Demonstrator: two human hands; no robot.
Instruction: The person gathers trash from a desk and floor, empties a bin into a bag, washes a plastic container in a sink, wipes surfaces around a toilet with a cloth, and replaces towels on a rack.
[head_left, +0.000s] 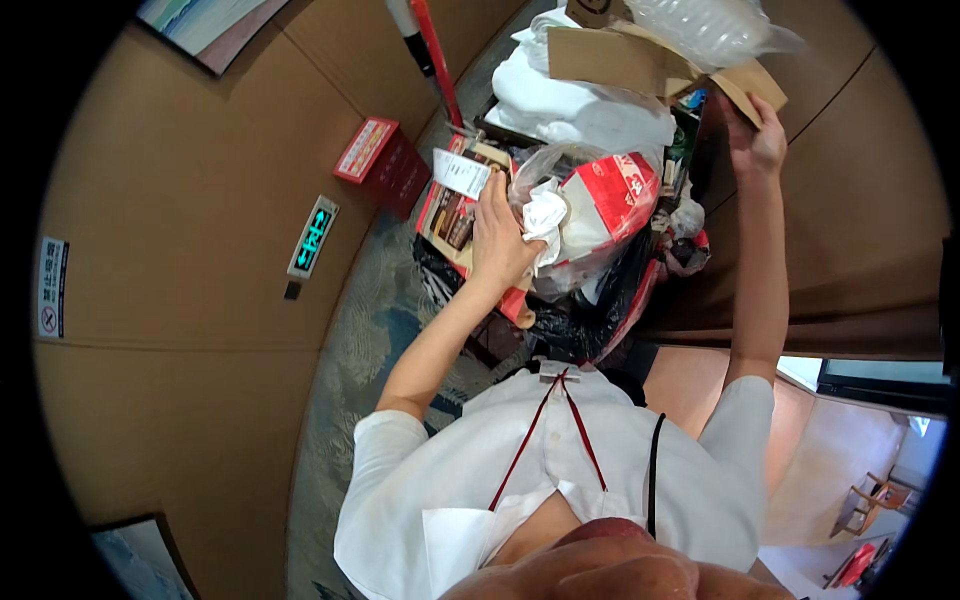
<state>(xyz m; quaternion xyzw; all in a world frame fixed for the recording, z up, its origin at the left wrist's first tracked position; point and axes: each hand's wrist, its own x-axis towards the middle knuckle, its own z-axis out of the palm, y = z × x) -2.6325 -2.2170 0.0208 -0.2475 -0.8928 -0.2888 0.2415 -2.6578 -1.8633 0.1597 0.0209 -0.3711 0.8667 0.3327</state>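
Note:
A housekeeping cart's top stands before me, with a stack of folded white linen (574, 97) and a bag of rubbish hung at its near end. My left hand (500, 232) lies against a printed paper bag (454, 206) with a white label, its thumb near a crumpled white tissue (545, 217). Beside it, a clear plastic bag holds a red and white paper bag (615, 193). My right hand (757, 139) reaches up at the right and grips a flap of an open cardboard box (615, 60). Clear plastic packaging (705, 30) rests on the box.
Left of the cart, a dark red box (386, 169) stands by the wall, near a lit exit sign (313, 237). Red and white poles (439, 67) rise behind. Black bin-bag plastic (577, 322) hangs at the near end; small knotted bags (686, 232) hang on the right, near a brown wall.

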